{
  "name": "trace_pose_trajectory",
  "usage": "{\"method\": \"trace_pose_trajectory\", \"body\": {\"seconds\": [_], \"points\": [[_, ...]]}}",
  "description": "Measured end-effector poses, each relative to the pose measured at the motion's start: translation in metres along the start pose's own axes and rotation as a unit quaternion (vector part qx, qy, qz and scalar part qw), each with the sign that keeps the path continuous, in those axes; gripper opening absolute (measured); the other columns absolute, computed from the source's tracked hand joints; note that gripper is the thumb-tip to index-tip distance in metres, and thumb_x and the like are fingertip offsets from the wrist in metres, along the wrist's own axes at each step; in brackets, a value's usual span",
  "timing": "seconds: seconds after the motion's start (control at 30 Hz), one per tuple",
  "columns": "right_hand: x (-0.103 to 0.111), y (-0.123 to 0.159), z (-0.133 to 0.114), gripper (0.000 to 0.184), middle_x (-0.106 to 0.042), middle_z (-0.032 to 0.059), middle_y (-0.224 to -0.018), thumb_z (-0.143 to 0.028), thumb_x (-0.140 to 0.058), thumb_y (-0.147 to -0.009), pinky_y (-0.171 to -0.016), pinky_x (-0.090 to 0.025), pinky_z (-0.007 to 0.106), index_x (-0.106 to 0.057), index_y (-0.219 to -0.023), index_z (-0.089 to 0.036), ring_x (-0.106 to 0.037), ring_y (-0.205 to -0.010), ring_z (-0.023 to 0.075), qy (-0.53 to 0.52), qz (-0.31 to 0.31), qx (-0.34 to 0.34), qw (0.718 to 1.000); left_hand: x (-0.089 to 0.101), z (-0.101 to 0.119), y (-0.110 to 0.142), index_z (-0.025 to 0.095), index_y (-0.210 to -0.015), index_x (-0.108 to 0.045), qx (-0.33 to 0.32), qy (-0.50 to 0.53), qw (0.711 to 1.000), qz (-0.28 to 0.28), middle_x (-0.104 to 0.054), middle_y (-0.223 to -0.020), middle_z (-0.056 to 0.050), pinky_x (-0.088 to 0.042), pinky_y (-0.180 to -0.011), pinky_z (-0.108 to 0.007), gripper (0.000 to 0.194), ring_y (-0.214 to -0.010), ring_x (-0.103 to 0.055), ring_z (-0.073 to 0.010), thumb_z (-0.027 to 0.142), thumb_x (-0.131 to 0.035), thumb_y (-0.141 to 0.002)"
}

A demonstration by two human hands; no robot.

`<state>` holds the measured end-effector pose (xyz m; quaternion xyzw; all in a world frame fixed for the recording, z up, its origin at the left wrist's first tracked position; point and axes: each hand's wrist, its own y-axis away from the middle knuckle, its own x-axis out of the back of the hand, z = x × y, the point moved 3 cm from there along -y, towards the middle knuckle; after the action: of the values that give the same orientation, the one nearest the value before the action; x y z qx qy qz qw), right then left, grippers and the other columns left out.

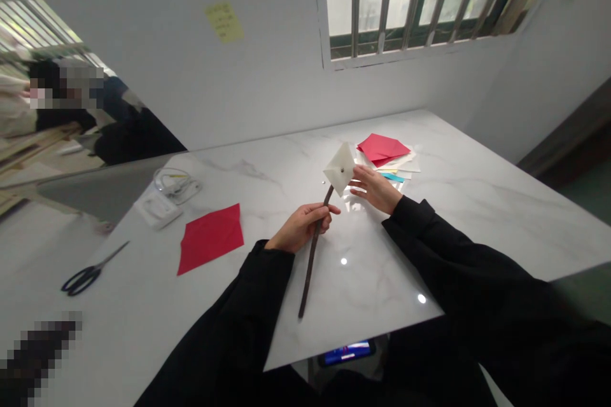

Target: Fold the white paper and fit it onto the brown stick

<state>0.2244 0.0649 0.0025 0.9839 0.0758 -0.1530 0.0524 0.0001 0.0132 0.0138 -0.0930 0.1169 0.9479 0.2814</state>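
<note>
The big white marbled surface (372, 292) fills most of my view, with a loose red sheet (212, 238) off to my left and a paper stack (384, 149) over past my right hand. Next down in size is the dark stick (312, 261), which I've got out in front of me roughly mid-surface; can't tell if its bottom end is touching down. Its long axis runs from the near end, low and a bit left, to the far end, up and slightly right. My left hand (305, 226) is pinching it in the upper half, thumb against fingers, and my right hand (375, 187) has its fingers spread right by the white paper head (338, 159) up top, maybe touching, can't say for sure. That head shows me its face, with a tiny dark pin (342, 170) in it. I'd guess the whole thing's super light: stick stiff and easy to grip, paper thin and quick to crease. So I'd hold it by the stick and only ever brush the paper edges.
</note>
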Motion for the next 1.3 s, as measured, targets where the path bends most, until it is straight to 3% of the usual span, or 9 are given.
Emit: {"method": "trace_pose_trajectory", "body": {"seconds": [0.17, 0.43, 0.6, 0.77, 0.97, 1.3], "points": [[-0.007, 0.007, 0.001, 0.065, -0.075, 0.0065, -0.117, -0.067, -0.095, -0.067, -0.096, -0.058, 0.037, -0.069, -0.11, -0.027, -0.069, -0.112, 0.0262, -0.067, -0.068, -0.016, 0.995, -0.004, -0.004, -0.001, 0.014, -0.101, -0.081, 0.011, -0.025, 0.999, -0.031, -0.052, -0.067, 0.001, -0.03, -0.062, -0.03, 0.039, -0.063, -0.042, -0.012, 0.05, -0.082, -0.087], [-0.012, 0.01, 0.001, 0.056, -0.075, 0.0026, -0.104, -0.046, -0.1, -0.063, -0.083, -0.059, 0.031, -0.068, -0.105, -0.025, -0.071, -0.095, 0.0198, -0.09, -0.047, -0.009, 0.995, -0.009, -0.002, 0.0, 0.014, -0.107, -0.08, 0.012, 0.001, 0.999, -0.038, -0.055, -0.074, 0.0, -0.035, -0.062, -0.029, 0.039, -0.065, -0.044, -0.0113, 0.046, -0.085, -0.085], [-0.017, 0.012, 0.004, 0.057, -0.076, 0.0029, -0.099, -0.041, -0.103, -0.06, -0.077, -0.06, 0.03, -0.069, -0.101, -0.023, -0.071, -0.086, 0.0179, -0.099, -0.055, -0.026, 0.993, -0.005, -0.005, -0.005, 0.017, -0.128, -0.075, 0.0, 0.086, 0.996, 0.021, -0.066, -0.094, -0.006, -0.044, -0.065, -0.027, 0.052, -0.071, -0.056, -0.0117, 0.049, -0.085, -0.088], [-0.024, 0.014, 0.015, 0.053, -0.078, 0.0049, -0.104, -0.042, -0.1, -0.067, -0.075, -0.062, 0.031, -0.072, -0.107, -0.022, -0.072, -0.084, 0.0181, -0.07, -0.078, -0.055, 0.993, 0.003, -0.01, -0.012, 0.016, -0.12, -0.076, -0.01, 0.148, 0.984, 0.096, -0.074, -0.107, -0.011, -0.054, -0.076, -0.03, 0.045, -0.079, -0.063, -0.0159, 0.044, -0.087, -0.087], [-0.028, 0.013, 0.023, 0.05, -0.08, 0.0066, -0.107, -0.035, -0.099, -0.068, -0.077, -0.062, 0.028, -0.078, -0.112, -0.02, -0.073, -0.089, 0.0189, -0.039, -0.093, -0.063, 0.993, -0.001, -0.012, -0.013, 0.015, -0.106, -0.076, -0.037, 0.109, 0.988, 0.102, -0.071, -0.094, -0.006, -0.049, -0.068, -0.027, 0.033, -0.076, -0.059, -0.0144, 0.039, -0.088, -0.086], [-0.031, 0.014, 0.022, 0.05, -0.081, 0.0077, -0.108, -0.039, -0.102, -0.065, -0.078, -0.063, 0.029, -0.081, -0.105, -0.018, -0.074, -0.093, 0.0206, -0.024, -0.113, -0.06, 0.991, 0.003, -0.021, -0.018, 0.017, -0.098, -0.073, -0.051, 0.061, 0.991, 0.111, -0.067, -0.081, -0.004, -0.046, -0.07, -0.03, 0.031, -0.074, -0.057, -0.0168, 0.043, -0.085, -0.088]]}}
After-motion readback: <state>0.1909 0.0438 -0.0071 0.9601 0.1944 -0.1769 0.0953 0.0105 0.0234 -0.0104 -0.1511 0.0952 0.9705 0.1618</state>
